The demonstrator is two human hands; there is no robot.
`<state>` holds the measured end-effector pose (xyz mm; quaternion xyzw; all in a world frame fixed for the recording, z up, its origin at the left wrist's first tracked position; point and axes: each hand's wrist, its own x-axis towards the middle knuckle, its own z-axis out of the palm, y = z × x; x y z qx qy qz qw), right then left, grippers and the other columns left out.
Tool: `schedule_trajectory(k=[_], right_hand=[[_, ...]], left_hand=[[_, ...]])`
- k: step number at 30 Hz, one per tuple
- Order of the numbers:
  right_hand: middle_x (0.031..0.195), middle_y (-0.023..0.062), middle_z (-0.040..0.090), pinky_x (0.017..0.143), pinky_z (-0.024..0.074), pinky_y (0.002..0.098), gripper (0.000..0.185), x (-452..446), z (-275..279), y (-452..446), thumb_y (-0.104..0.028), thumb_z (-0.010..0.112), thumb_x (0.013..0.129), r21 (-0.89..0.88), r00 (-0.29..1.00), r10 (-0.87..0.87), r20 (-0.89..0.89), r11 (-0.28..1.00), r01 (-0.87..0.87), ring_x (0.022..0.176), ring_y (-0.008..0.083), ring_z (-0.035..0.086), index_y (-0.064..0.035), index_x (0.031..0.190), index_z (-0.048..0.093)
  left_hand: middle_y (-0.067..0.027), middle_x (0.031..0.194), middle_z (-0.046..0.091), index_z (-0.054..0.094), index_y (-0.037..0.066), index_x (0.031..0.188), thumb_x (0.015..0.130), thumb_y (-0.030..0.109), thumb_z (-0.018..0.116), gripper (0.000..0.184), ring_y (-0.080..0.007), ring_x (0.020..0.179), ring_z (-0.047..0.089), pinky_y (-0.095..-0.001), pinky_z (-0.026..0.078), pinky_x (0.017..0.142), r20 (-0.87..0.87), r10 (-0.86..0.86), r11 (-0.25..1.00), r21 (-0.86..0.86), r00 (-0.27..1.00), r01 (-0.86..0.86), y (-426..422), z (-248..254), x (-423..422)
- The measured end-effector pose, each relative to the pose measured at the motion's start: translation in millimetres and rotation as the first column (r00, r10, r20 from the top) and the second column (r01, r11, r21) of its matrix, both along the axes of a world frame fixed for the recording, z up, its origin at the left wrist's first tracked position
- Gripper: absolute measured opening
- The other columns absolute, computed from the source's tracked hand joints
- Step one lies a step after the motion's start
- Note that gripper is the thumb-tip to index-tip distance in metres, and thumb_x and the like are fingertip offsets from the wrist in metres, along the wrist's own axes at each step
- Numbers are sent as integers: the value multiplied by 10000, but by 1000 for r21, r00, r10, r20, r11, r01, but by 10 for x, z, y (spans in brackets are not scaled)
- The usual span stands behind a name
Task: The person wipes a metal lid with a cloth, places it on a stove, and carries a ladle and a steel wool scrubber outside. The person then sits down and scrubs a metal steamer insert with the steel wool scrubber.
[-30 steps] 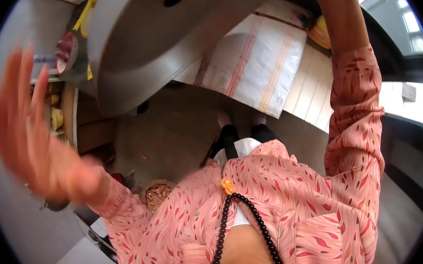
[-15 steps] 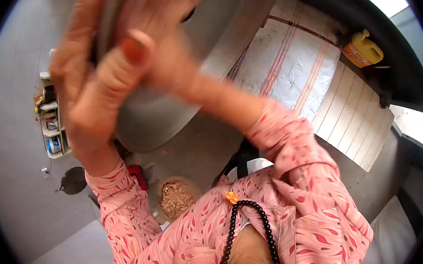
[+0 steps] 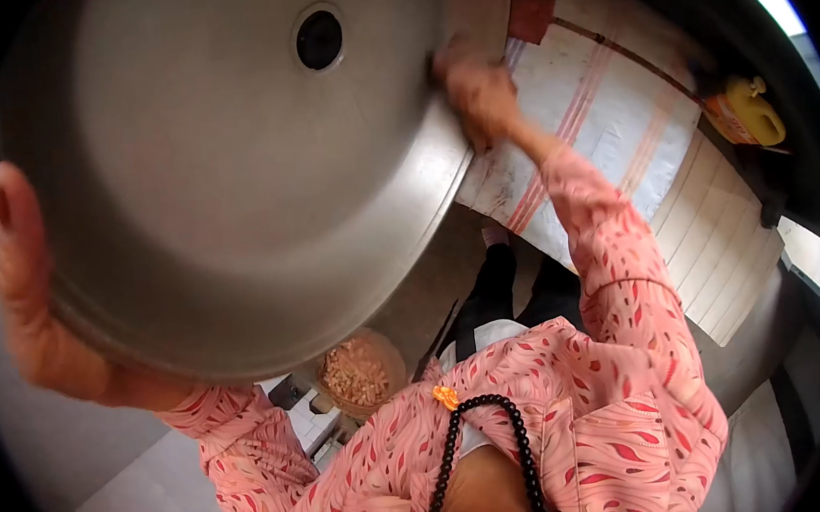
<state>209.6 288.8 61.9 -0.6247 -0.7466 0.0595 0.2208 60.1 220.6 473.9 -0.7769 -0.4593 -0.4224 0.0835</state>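
Note:
A large round metal lid [image 3: 220, 165] with a black disc at its centre is held up and tilted, its hollow inside facing me. My left hand [image 3: 26, 276] is closed on the lid's left edge, with the thumb in front of the rim and the fingers mostly hidden behind it. At the right edge of the lid is my right hand [image 3: 479, 92], its fingers curled against the side wall and blurred by motion. Something dark shows at those fingertips, too smeared to name.
Beyond my right arm lies a white striped sheet [image 3: 538, 164] with a red square piece [image 3: 532, 12] and a thin rod on it. A yellow jug [image 3: 750, 114] stands by a slatted board [image 3: 727, 241]. Below the lid is a bowl of light brown pieces [image 3: 356, 371].
The lid has swung left and lower, so more of its inside faces me. My left hand has moved left and down with it. My right hand has gone from over the lid to its right edge.

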Motion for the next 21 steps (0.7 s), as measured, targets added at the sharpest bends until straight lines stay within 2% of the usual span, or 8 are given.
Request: schedule_trajectory(k=[3, 8, 11, 14, 15, 18, 19, 21], right_hand=[[912, 110, 582, 709, 422, 477, 203, 670, 310, 852, -129, 548, 704, 245, 977, -202, -61, 946, 211, 804, 298, 539, -49, 865, 642], [1071, 97, 538, 775, 381, 496, 263, 985, 468, 1249, -138, 568, 711, 342, 961, -254, -106, 898, 275, 964, 300, 477, -50, 951, 628], [1166, 89, 512, 814, 356, 507, 305, 767, 73, 986, -144, 580, 715, 336, 980, -199, -9, 922, 191, 1061, 301, 440, -51, 1002, 619], [1260, 82, 486, 854, 332, 518, 350, 189, -355, 300, -150, 591, 719, 359, 996, -21, 88, 933, -12, 1157, 302, 403, -51, 1054, 611], [1235, 92, 493, 874, 346, 486, 423, -68, -359, -30, -129, 571, 721, 217, 986, 70, -148, 975, -37, 1116, 283, 432, -53, 1137, 563], [929, 20, 613, 864, 417, 370, 303, -884, 751, -798, -137, 525, 764, 191, 953, 239, 186, 943, -273, 906, 211, 563, -67, 1056, 557], [1082, 97, 548, 947, 368, 407, 348, -1143, 783, -996, -136, 551, 761, 209, 623, 451, -640, 882, -423, 1066, 253, 487, -40, 1096, 546], [1290, 160, 400, 1008, 279, 501, 447, -1487, 1020, -970, -133, 590, 736, 402, 441, 579, -686, 806, -434, 1247, 305, 328, -38, 1167, 517]], left_hand=[[-176, 1041, 627, 585, -50, 1092, 909, 188, 444, 332, -254, 947, 623, -342, 533, 805, 160, 103, 994, 11, 982, -106, 80, -49, 14], [-182, 1055, 620, 577, -58, 1085, 911, 206, 449, 341, -253, 965, 615, -349, 516, 836, 278, 62, 997, -60, 959, -47, 98, 39, -78], [-185, 1064, 615, 572, -62, 1080, 912, 217, 453, 347, -253, 976, 610, -354, 505, 855, 355, 29, 993, -120, 934, 15, 116, 100, -124], [-188, 1073, 611, 567, -67, 1076, 913, 228, 456, 354, -253, 987, 605, -358, 495, 873, 459, 3, 978, -186, 888, 93, 109, 157, -167], [-189, 1076, 610, 565, -68, 1074, 913, 231, 457, 357, -253, 991, 603, -359, 491, 879, 495, 1, 970, -212, 869, 120, 116, 181, -168], [-192, 1085, 605, 560, -73, 1070, 914, 242, 461, 365, -253, 1001, 599, -364, 480, 898, 627, 3, 935, -278, 779, 220, 88, 288, -231], [-193, 1088, 604, 558, -75, 1068, 914, 246, 462, 368, -253, 1005, 597, -365, 477, 904, 687, 20, 916, -304, 726, 262, 37, 300, -266], [-195, 1094, 601, 555, -78, 1065, 915, 253, 464, 374, -252, 1012, 594, -368, 470, 916, 781, 69, 880, -340, 620, 331, -36, 281, -286]])
